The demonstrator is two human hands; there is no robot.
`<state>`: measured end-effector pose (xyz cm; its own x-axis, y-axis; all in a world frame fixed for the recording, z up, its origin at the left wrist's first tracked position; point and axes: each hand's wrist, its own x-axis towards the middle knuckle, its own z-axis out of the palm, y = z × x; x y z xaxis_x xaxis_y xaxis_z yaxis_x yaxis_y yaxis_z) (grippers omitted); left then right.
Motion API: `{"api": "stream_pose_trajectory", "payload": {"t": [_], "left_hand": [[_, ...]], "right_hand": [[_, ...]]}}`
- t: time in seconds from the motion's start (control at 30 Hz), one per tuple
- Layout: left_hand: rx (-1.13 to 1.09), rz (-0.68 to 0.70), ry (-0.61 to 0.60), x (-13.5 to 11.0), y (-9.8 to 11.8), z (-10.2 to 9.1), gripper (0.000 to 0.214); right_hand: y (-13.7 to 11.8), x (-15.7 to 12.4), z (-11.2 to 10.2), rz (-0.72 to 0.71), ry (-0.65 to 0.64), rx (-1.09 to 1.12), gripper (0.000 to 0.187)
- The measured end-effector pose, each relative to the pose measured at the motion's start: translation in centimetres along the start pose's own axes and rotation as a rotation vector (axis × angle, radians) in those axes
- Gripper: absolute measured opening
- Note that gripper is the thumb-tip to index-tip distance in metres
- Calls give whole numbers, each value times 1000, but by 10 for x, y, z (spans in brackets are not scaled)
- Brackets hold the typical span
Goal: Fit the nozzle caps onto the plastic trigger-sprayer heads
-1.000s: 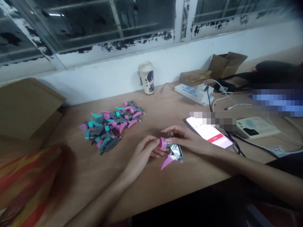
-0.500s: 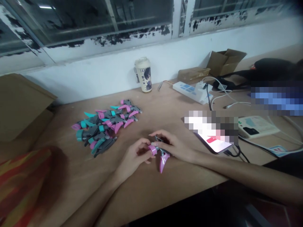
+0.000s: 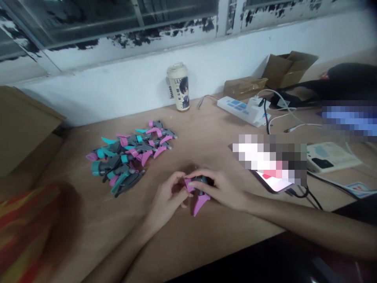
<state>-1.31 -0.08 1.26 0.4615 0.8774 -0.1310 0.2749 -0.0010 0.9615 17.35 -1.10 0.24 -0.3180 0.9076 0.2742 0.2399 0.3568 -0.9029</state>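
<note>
Both my hands hold one grey spray-trigger head with a pink cap and pink lever [image 3: 199,200] just above the wooden table [image 3: 206,141]. My left hand [image 3: 166,198] pinches the pink cap end with curled fingers. My right hand [image 3: 222,188] wraps over the grey body from the right; the body is mostly hidden under its fingers. The pink lever points down toward me. A pile of several similar trigger heads, grey with pink or teal parts [image 3: 129,157], lies to the left of my hands.
A lit phone [image 3: 275,182] with a cable lies right of my hands. A coffee cup [image 3: 179,87] stands at the wall; a white power strip [image 3: 243,109], cardboard boxes [image 3: 287,67] and a black bag [image 3: 347,80] are far right. A brown box [image 3: 23,125] sits left.
My hands have brought the trigger head slightly lower and closer together; my right hand now covers more of its grey body. The view has tilted a little downward.
</note>
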Motion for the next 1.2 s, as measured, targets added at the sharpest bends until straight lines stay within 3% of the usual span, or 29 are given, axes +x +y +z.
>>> {"api": "stream_pose_trajectory", "payload": {"t": [0.17, 0.27, 0.47, 0.6, 0.73, 0.93, 1.07, 1.13, 1.2], "left_hand": [[14, 25, 85, 1, -4, 1, 23], [41, -3, 177, 1, -5, 2, 22], [538, 146, 270, 4, 19, 6, 10], [717, 125, 237, 6, 31, 10, 13], [886, 115, 315, 8, 29, 16, 14], [896, 124, 360, 6, 21, 19, 10], [922, 152, 453, 6, 20, 6, 10], [837, 156, 496, 8, 18, -4, 12], [593, 117, 421, 10, 17, -13, 14]], "right_hand": [[6, 1, 0, -48, 13, -126, 41], [8, 3, -1, -59, 45, -163, 36], [5, 3, -3, -63, 67, -169, 22], [8, 4, -6, -51, 79, -184, 21], [14, 4, -5, -34, 116, -241, 22], [17, 3, 0, -41, 159, -293, 20], [15, 4, -6, -50, 216, -334, 21], [15, 4, -11, -34, 257, -338, 25], [14, 5, -13, -37, 267, -304, 28]]}}
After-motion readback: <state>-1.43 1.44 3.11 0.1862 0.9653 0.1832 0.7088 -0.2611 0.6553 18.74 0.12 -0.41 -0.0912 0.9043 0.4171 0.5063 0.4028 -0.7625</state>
